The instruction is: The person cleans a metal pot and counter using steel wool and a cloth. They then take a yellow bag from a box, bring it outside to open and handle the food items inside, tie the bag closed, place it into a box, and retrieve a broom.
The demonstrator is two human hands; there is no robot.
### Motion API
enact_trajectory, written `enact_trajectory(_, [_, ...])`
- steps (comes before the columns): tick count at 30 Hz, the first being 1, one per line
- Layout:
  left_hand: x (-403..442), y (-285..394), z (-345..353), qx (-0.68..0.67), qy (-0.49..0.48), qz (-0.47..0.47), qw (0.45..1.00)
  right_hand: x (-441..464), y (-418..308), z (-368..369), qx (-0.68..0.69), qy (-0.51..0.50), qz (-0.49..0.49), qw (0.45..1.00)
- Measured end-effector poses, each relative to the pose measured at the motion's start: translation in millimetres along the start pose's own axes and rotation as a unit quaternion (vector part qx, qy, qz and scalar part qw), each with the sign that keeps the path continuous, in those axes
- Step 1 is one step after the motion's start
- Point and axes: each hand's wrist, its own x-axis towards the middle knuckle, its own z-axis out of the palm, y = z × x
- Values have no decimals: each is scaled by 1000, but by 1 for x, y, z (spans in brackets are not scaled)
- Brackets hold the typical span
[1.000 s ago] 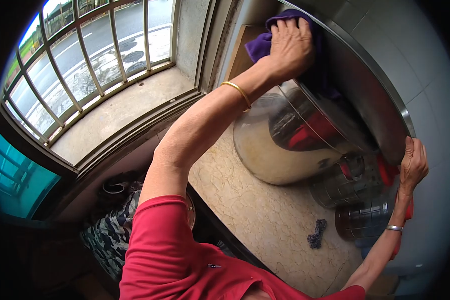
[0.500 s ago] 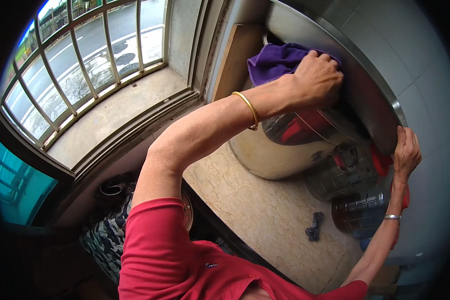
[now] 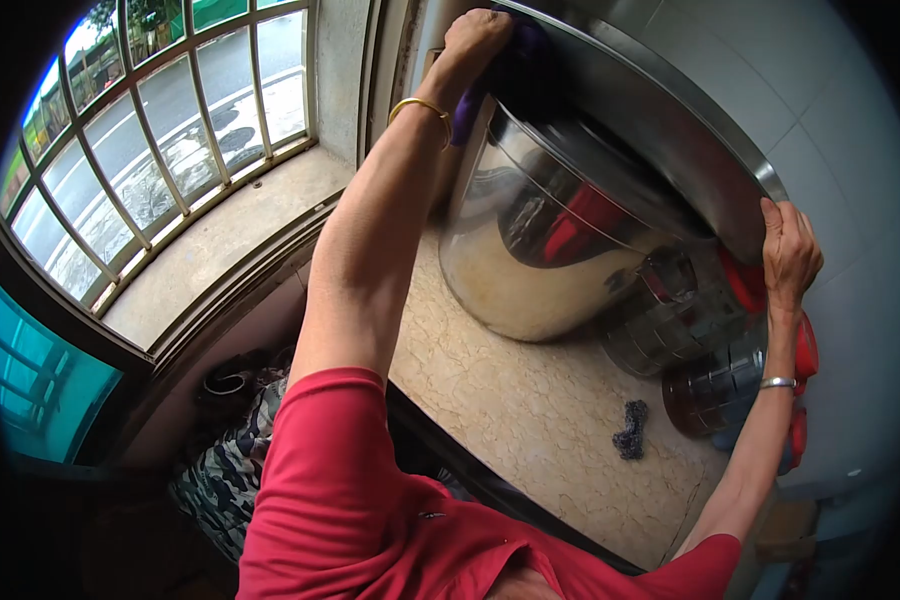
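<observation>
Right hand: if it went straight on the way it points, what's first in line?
The right hand would likely meet the curved metal rim first; its fingers seem to be on it. The tiled wall shows beyond, but depth is unclear.

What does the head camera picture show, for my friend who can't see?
A person's left hand holds a purple cloth while the right hand grips a large, curved metal rim beside a shiny pot. Jars and a dark scrubber sit on a beige counter.

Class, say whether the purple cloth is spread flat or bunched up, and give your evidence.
Bunched up: the purple cloth gathers at the left hand, with a loose end hanging below.
</observation>
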Motion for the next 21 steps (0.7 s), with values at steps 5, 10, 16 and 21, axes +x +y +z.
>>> enact_trajectory(5, [-103,109,-9,-68,-71,105,990,-1,4,-1,18,-29,23,999])
enact_trajectory(10, [-206,232,47,-111,-41,126,985,4,5,-6,121,-43,84,988])
enact_trajectory(16, [-267,259,79,-25,114,404,907,7,8,-11,202,-111,165,959])
enact_trajectory(21, [-319,279,169,-83,7,516,852,8,20,-19,208,-172,151,951])
